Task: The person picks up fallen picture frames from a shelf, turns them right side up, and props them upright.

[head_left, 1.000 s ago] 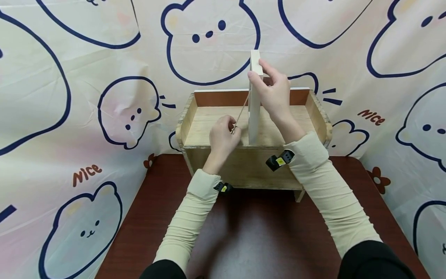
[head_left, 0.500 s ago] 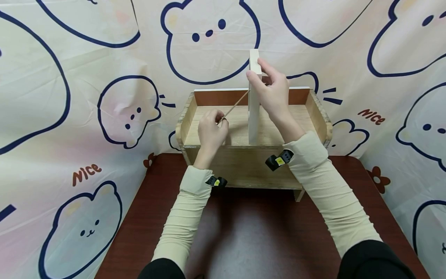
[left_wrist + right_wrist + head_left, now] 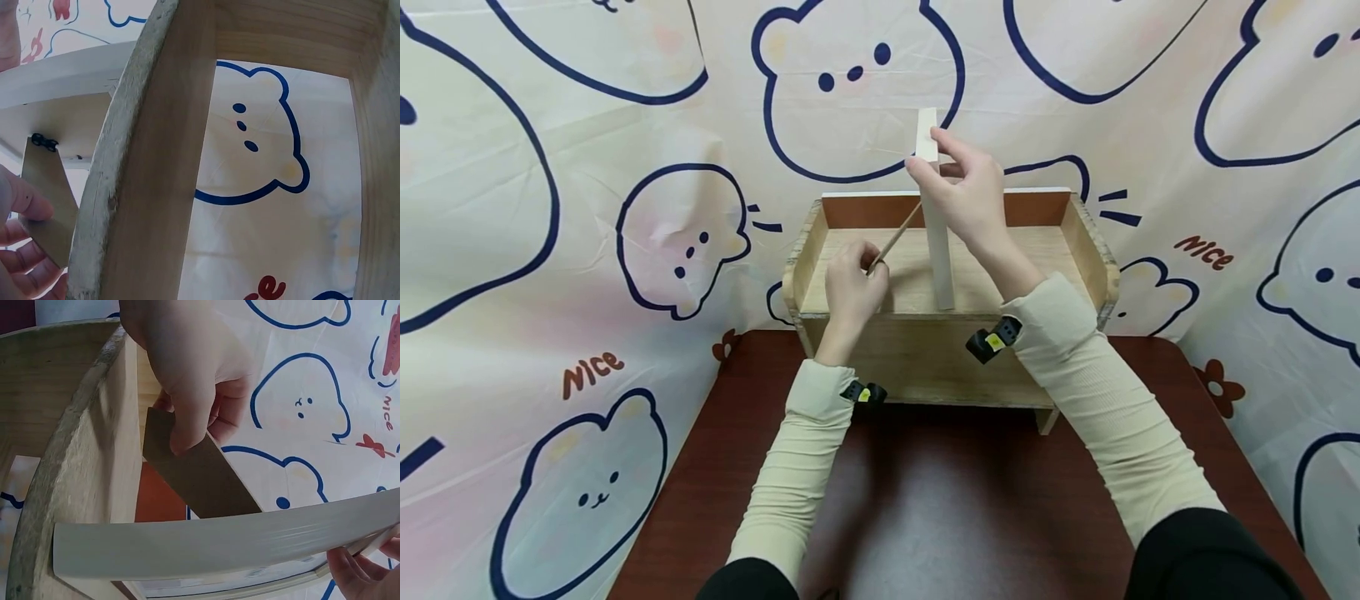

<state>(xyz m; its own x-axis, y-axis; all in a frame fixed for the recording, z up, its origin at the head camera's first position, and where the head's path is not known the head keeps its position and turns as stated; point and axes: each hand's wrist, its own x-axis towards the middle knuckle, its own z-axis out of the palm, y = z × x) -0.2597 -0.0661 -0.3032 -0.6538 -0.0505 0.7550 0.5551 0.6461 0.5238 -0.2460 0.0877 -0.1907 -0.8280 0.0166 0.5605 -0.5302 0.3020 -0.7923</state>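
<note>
A white picture frame [image 3: 938, 250] stands edge-on to me on the upper tier of a small wooden shelf [image 3: 970, 367], its top leaning a little left. My right hand [image 3: 972, 200] grips its upper part, thumb on the left and fingers on the far side. My left hand [image 3: 855, 285] pinches the thin brown stand leg [image 3: 897, 235], which slants out from the frame's back. A black hinge [image 3: 44, 142] joins the leg to the back in the left wrist view. The right wrist view shows the leg [image 3: 194, 472] between left thumb and fingers, with right-hand fingers [image 3: 359, 575] at the frame.
Raised side panels [image 3: 1090, 250] bound the shelf's upper tier, and a reddish-brown strip [image 3: 865, 211] lies along its back. The shelf stands at the far end of a dark red-brown table [image 3: 880, 483]. Cloth with cartoon animals [image 3: 685, 242] hangs behind and beside it.
My left hand has moved left and slightly up, swinging the stand leg farther from the frame. The frame's top has tipped left with my right hand.
</note>
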